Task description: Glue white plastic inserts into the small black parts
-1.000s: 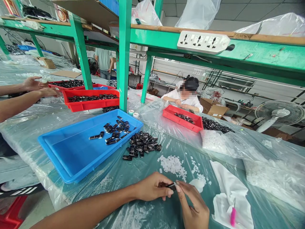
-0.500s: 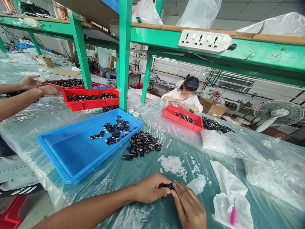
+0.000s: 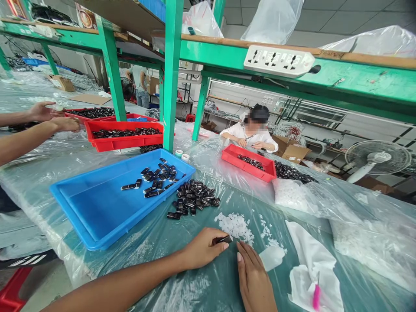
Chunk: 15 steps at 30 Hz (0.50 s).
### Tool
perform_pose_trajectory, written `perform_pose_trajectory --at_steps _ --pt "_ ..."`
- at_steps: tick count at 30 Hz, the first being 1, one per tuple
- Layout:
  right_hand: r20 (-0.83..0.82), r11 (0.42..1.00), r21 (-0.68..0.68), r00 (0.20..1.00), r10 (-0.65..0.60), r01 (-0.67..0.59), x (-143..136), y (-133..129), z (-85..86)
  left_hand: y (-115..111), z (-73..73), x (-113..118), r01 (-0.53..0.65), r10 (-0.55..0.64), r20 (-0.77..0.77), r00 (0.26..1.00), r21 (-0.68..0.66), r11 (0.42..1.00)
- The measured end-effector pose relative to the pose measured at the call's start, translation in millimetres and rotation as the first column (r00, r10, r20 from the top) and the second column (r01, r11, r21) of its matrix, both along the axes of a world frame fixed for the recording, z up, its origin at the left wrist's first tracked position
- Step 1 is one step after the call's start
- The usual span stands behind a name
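Note:
Between thumb and fingers, my left hand (image 3: pixel 204 247) holds a small black part (image 3: pixel 223 239), just in front of a pile of small white pieces (image 3: pixel 235 226). My right hand (image 3: pixel 255 275) is apart from it, back of the hand up, fingers stretched out near the table. A heap of black parts (image 3: pixel 195 195) lies beside the blue tray (image 3: pixel 78 186), which holds more of them. Right of my right hand are a translucent white piece (image 3: pixel 272 257) and a white cloth (image 3: pixel 308 260) with a pink-handled tool (image 3: pixel 316 297).
Red trays (image 3: pixel 126 141) of black parts stand at the back left; another red tray (image 3: pixel 248 173) is before a seated person (image 3: pixel 250 134). A co-worker's hands reach in at left. Green posts (image 3: pixel 172 86) rise from the plastic-covered table. Plastic bags (image 3: pixel 367 242) lie at right.
My right hand has come away from the black part and moved slightly down. My left hand has moved up a little with the part. The seated person's hands have moved apart.

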State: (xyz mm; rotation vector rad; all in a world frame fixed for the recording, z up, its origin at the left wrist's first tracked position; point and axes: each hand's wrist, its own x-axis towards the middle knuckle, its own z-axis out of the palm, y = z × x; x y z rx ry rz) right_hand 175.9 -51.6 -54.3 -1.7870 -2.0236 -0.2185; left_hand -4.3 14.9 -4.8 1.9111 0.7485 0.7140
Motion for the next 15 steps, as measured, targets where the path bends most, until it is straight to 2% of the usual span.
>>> perform_pose_trajectory --at_steps 7,11,15 --pt "-0.012 0.995 0.022 0.995 -0.095 0.095 9.7 -0.2 3.0 1.5 -6.1 1.2 0.046 -0.038 0.067 0.997 -0.124 0.991" --pt "-0.008 0.999 0.011 0.999 -0.035 0.035 9.6 4.6 6.0 1.7 -8.7 2.3 0.053 -0.039 0.09 0.995 -0.164 0.985" --pt "-0.132 0.999 -0.016 0.99 0.042 -0.044 10.0 9.9 4.4 2.4 -11.0 3.6 0.099 -0.066 0.158 0.985 -0.211 0.972"
